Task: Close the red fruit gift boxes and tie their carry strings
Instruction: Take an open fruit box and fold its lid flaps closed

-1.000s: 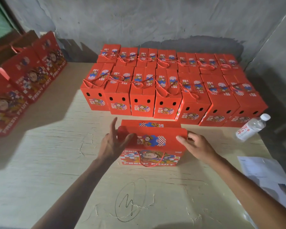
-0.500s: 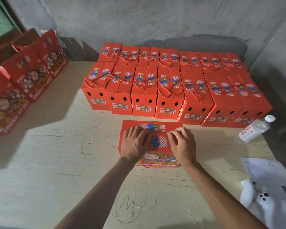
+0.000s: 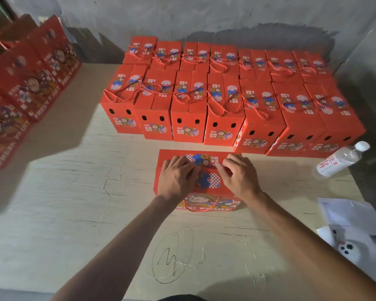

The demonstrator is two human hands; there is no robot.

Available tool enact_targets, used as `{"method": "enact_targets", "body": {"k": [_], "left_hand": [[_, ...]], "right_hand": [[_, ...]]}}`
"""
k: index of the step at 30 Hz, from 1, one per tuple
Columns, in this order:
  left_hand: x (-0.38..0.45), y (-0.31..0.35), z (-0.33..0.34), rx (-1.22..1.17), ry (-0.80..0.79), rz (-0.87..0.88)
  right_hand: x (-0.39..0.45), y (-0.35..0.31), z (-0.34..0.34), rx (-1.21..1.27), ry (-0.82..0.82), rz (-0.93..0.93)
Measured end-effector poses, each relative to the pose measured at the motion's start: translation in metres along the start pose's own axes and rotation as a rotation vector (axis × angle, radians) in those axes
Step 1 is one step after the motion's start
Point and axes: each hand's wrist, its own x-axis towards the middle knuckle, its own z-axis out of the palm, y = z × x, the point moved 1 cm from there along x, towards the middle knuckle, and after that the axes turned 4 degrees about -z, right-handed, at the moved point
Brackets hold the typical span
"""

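A red fruit gift box (image 3: 207, 181) stands on the table right in front of me, its printed front face toward me. Its red carry string (image 3: 201, 209) hangs in a loop over that face. My left hand (image 3: 178, 177) lies flat on the left half of the top flaps and presses down. My right hand (image 3: 240, 177) rests on the right half, knuckles raised and bent fingertips pressing at the seam between the flaps. Neither hand holds the string.
Two rows of closed red boxes (image 3: 224, 105) with tied strings stand just behind, against the grey wall. Flat unfolded boxes (image 3: 30, 83) lean at the far left. A water bottle (image 3: 339, 159) lies at the right. Papers (image 3: 352, 216) and a white phone (image 3: 348, 249) sit near the right edge.
Both hands moved from the box's side edges onto its top and pushed the flaps down. My right fingers have since bent at the seam.
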Motion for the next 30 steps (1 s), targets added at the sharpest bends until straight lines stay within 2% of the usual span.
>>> {"method": "enact_targets", "body": {"k": [6, 9, 11, 14, 17, 20, 22, 23, 26, 30], "left_hand": [[0.004, -0.003, 0.006, 0.026, -0.111, 0.024], [0.007, -0.005, 0.014, 0.054, -0.27, 0.014], [0.01, -0.003, 0.015, 0.133, -0.349, 0.0], [0.016, 0.0, 0.017, 0.222, -0.431, -0.064], [0.027, 0.0, 0.018, 0.256, -0.492, -0.13], [0.029, -0.007, 0.007, 0.304, -0.484, -0.113], [0.027, -0.02, -0.003, 0.309, -0.475, -0.146], [0.028, -0.026, -0.006, 0.319, -0.461, -0.177], [0.021, -0.036, -0.015, 0.391, -0.482, -0.336], [0.013, -0.045, -0.033, 0.476, -0.534, -0.564]], "right_hand": [[0.008, 0.005, 0.006, -0.063, -0.111, -0.011], [0.007, 0.009, 0.011, -0.091, -0.328, 0.019], [0.01, 0.009, 0.012, -0.115, -0.409, 0.029], [0.007, 0.003, 0.011, -0.16, -0.358, 0.077], [0.004, -0.006, 0.005, -0.21, -0.2, 0.338], [-0.006, -0.01, -0.004, -0.01, -0.074, 0.743], [-0.02, -0.007, -0.009, 0.211, -0.076, 0.998], [-0.029, -0.005, -0.01, 0.27, -0.084, 1.054], [-0.047, -0.01, -0.012, 0.365, -0.081, 1.083], [-0.038, -0.06, 0.008, 0.678, -0.184, 1.033]]}}
